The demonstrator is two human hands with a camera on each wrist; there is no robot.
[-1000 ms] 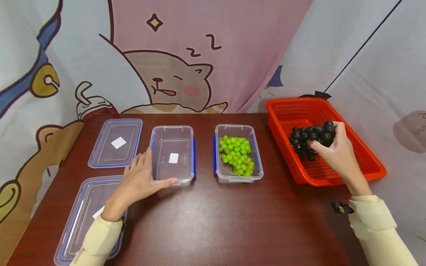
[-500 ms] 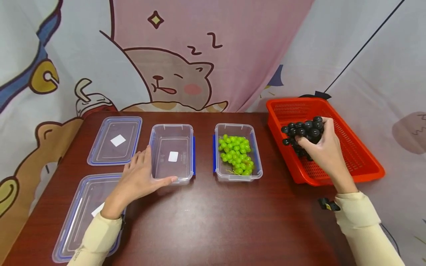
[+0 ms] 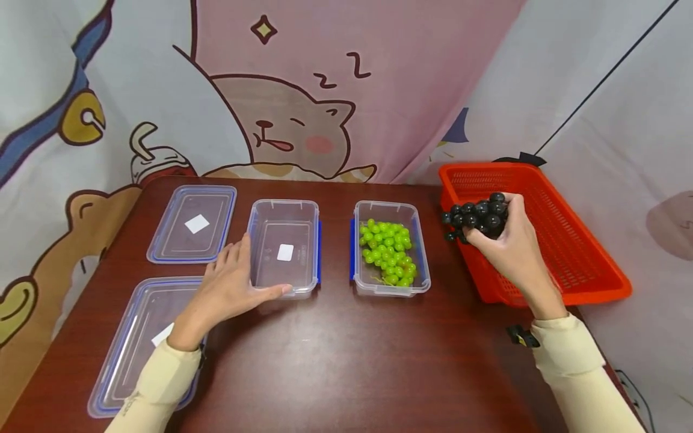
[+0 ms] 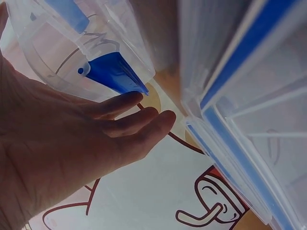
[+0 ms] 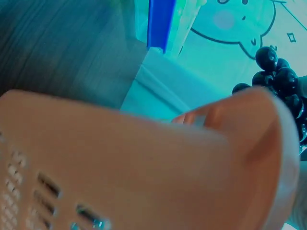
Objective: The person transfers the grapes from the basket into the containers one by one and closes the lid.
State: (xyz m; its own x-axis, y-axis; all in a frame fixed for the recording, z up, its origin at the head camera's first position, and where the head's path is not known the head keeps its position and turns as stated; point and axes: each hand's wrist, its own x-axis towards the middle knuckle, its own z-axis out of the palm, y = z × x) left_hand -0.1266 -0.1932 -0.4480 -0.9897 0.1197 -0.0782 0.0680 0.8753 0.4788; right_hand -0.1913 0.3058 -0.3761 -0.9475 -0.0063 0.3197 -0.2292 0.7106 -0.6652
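Has shifted leftward over the last 1 second with the dark grapes [image 3: 479,215] in the right hand [image 3: 517,255]: earlier well inside the red basket [image 3: 582,222], now up at its left rim, partly poking out past it. Looks, by that, like lifting-out nearly done — but not yet set down anywhere. Pinches the bunch between thumb and curled fingers, with several berries jutting freely to the left.

Has kept the left hand [image 3: 230,282] meanwhile in much the same place, at the left see-through box [image 3: 295,234]: spread wide, thumb at the near edge, fairly straight fingers along the left wall, gripping nothing. No change either in the right see-through box [image 3: 392,290] with its green grapes [image 3: 390,249], standing on the tabletop [image 3: 346,361] between left box and basket, nor in the 2 lids [image 3: 138,337] lying flat at far left.

Shows from the head the whole grasp and layout; from the right wrist, only the bunch at the picture's edge, beyond the looming slotted basket wall, with little of the hand in sight. Shows from the left wrist a blue latch [image 4: 115,72] right by the fingertips — impossible to say how firmly pressed, if at all.
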